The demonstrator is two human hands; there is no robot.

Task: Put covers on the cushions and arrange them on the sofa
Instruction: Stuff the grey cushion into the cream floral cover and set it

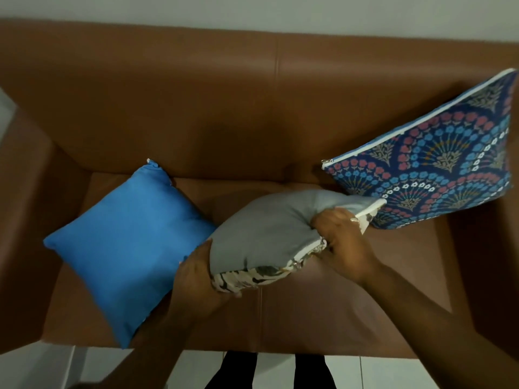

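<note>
Centrally over the brown leather sofa seat, left hand clasps the patterned fabric cover while right hand clenches the soft grey cushion, seemingly stuffing it in.

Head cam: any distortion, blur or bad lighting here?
Head view: wide-angle bowing curves the sofa backrest and arms; dim, soft light, with a shadow on the backrest above the seat; slight softness on both hands (left hand, right hand) gripping the grey cushion; no glare.

text: none readable | labels: none | numbers: none
</note>
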